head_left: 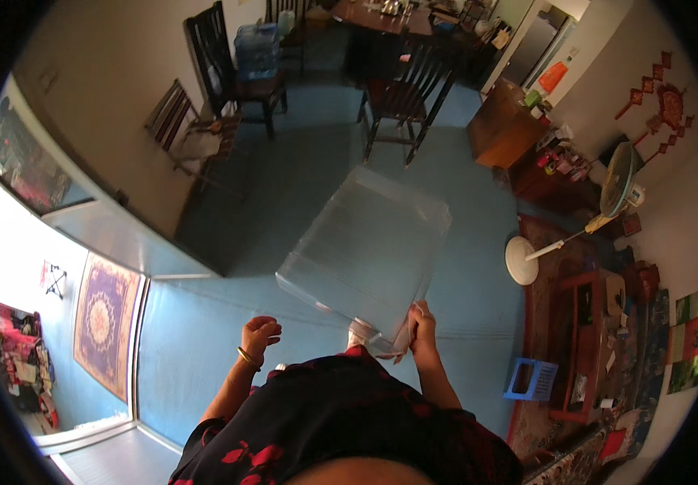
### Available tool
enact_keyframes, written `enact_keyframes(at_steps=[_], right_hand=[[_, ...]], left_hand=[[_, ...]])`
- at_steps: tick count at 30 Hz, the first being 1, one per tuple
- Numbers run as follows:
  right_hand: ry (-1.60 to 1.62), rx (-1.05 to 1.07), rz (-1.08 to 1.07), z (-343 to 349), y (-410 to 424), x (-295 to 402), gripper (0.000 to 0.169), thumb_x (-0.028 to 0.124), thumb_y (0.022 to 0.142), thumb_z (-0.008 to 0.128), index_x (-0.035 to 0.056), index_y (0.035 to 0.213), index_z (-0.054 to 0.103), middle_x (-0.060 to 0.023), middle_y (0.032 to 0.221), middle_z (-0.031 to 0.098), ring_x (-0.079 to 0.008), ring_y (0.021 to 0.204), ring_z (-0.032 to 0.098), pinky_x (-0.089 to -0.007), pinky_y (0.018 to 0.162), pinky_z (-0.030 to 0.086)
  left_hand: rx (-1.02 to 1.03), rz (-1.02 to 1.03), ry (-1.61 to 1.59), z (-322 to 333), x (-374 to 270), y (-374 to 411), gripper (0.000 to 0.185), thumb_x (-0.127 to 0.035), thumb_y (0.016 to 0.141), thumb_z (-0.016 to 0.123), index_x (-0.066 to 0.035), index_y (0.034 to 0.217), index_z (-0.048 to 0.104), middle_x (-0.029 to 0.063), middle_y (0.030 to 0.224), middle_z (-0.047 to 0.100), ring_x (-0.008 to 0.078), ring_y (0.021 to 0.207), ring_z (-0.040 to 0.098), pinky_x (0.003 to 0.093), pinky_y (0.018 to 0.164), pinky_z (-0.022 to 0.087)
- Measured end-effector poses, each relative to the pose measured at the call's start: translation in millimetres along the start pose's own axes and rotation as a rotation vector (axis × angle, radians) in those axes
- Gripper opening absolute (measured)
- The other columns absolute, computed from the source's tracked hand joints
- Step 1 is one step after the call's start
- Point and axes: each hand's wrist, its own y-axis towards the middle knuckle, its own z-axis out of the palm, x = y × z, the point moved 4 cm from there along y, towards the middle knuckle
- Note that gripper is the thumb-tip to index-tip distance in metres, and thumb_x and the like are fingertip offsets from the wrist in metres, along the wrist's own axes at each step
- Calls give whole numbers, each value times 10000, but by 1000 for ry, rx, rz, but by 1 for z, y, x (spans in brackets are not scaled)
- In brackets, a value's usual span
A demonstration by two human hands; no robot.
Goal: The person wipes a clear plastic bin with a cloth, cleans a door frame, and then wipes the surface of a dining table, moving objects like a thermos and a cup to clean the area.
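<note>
A large, clear plastic box or cover (364,242) hangs tilted above the blue floor in front of me. Its near right corner is gripped by my right hand (421,324), the fingers closed on its edge. My left hand (261,336), with a gold-coloured bangle on the wrist, is raised to the left of the near edge, apart from it. Its fingers are curled, and whether they pinch anything thin is not clear. Part of my foot (358,334) shows by the near end of the plastic.
Dark wooden chairs (400,97) stand ahead by a table (379,15). To the right are a standing fan (521,260), a blue plastic stool (530,379) and a reddish wooden table (591,345) on a rug. A folding chair (173,115) is at the left wall, near a glazed door frame (136,339).
</note>
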Motion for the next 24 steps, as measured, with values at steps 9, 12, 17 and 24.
enact_keyframes(at_steps=[9, 12, 17, 24], right_hand=[[-499, -188, -642, -139, 120, 117, 72, 66, 792, 567, 92, 726, 555, 20, 673, 489, -118, 593, 503, -286, 520, 402], [-17, -371, -160, -141, 138, 164, 81, 121, 758, 612, 83, 763, 541, -1, 666, 503, -133, 546, 501, -282, 465, 394], [-34, -268, -288, -153, 226, 222, 92, 107, 735, 617, 88, 768, 534, 15, 683, 488, -109, 560, 474, -246, 467, 359], [9, -384, -187, -170, 387, 283, 81, 49, 715, 597, 79, 776, 554, 22, 692, 489, -92, 572, 463, -236, 489, 358]], left_hand=[[223, -48, 121, 226, -42, 110, 215, -136, 832, 622, -13, 1005, 591, 99, 871, 646, 185, 781, 634, 316, 657, 538], [378, 16, 127, 277, -48, 149, 190, -120, 827, 616, 12, 964, 607, 94, 857, 648, 171, 787, 632, 282, 647, 528], [204, 183, 386, 338, -79, 227, 126, -94, 815, 603, -2, 895, 637, 70, 770, 646, 132, 678, 610, 258, 567, 510], [53, 265, 439, 415, -147, 381, 176, -114, 820, 606, -3, 956, 623, 41, 763, 632, 121, 660, 586, 261, 556, 495]])
